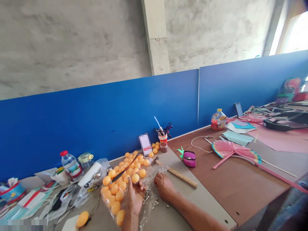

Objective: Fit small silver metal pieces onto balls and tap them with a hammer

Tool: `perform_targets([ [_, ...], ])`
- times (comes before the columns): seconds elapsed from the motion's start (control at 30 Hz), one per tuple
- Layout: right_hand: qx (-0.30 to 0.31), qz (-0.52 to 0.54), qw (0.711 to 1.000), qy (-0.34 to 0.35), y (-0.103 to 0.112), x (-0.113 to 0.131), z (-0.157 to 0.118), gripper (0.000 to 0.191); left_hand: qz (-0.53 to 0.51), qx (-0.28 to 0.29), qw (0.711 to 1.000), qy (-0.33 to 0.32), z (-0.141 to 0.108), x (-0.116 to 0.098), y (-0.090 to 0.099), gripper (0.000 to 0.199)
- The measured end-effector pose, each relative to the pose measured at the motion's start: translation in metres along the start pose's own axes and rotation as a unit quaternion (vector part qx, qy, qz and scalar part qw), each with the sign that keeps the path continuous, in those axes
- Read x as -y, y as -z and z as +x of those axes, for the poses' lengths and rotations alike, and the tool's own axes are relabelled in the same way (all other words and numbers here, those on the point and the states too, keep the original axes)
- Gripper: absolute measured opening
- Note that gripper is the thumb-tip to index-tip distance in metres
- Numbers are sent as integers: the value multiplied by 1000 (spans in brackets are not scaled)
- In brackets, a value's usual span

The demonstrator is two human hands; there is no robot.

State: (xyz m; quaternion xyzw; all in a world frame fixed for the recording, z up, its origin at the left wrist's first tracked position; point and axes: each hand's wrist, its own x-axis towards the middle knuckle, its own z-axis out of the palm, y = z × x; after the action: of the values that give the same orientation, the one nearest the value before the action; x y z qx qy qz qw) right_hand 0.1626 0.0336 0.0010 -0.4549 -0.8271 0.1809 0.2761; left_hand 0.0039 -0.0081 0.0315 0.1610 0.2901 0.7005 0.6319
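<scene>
an orange ball (135,178), dark at its underside, is held low over the table (211,210) in the left hand (137,198), pinched between the thumb and the curled fingers. more orange balls (115,208) are heaped just beyond and to the left of that hand, most of them covered by a clear bag (146,210). a dark strip (124,170) is laid slantwise across the heap. the right hand (166,187) is held palm down at the bag's right side, its fingers bent and close together; whether anything is pinched by them cannot be told. between the two hands, small metal beads (156,202) are scattered on and beside the plastic. a hammer (183,178) is laid just beyond the right hand, its wooden handle angled toward the lower right.

behind the heap, a pale card (145,146) is propped near a red cup (163,138) filled with tools, with a small brown jar (163,147) set in front. a purple pouch (189,159) is placed right of the hammer, and a pink fan (233,150) is spread open farther right. at left, a water bottle (72,165) with a red cap is stood near the blue partition (96,123). a single orange piece (82,218) with a dark end is seen at the lower left, well apart from the heap.
</scene>
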Motion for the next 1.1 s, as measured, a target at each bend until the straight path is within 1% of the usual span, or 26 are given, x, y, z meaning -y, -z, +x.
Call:
perform_targets([
  [0.13, -38, 21, 999, -29, -1, -2, -1, 20, -1, 8, 1000, -1, -1, -1, -2, 34],
  [0.27, -72, 100, 991, -61, 1, -5, -2, 21, 3, 11, 1000, 2, -2, -1, -4, 34],
  [0.37, -103, 136, 982, -83, 4, -9, 0, 18, 2, 12, 1000, 1, -2, -1, -5, 26],
  [0.43, -132, 148, 976, -90, 6, -10, 1, 16, 0, -1, 1000, -6, -2, 1, -5, 19],
  [0.47, -143, 156, 973, -91, 7, -11, 1, 14, 1, -8, 1000, -10, -2, 1, -4, 21],
  [0.53, -152, 173, 968, -95, 9, -11, 2, 10, 6, -13, 1000, -20, -2, 2, -4, 36],
  [0.63, -153, 188, 965, -97, 9, -11, 2, 7, 22, 11, 999, -30, -4, 3, -3, 51],
  [0.8, -153, 191, 966, -88, 8, -10, 2, 10, 37, 42, 997, -47, -4, 4, 0, 61],
  [0.9, -152, 189, 966, -88, 10, -10, 2, 10, 38, 53, 997, -46, -2, 5, 3, 64],
  [1.1, -145, 182, 968, -91, 10, -9, 2, 9, 37, 48, 997, -38, -4, 4, 2, 70],
])
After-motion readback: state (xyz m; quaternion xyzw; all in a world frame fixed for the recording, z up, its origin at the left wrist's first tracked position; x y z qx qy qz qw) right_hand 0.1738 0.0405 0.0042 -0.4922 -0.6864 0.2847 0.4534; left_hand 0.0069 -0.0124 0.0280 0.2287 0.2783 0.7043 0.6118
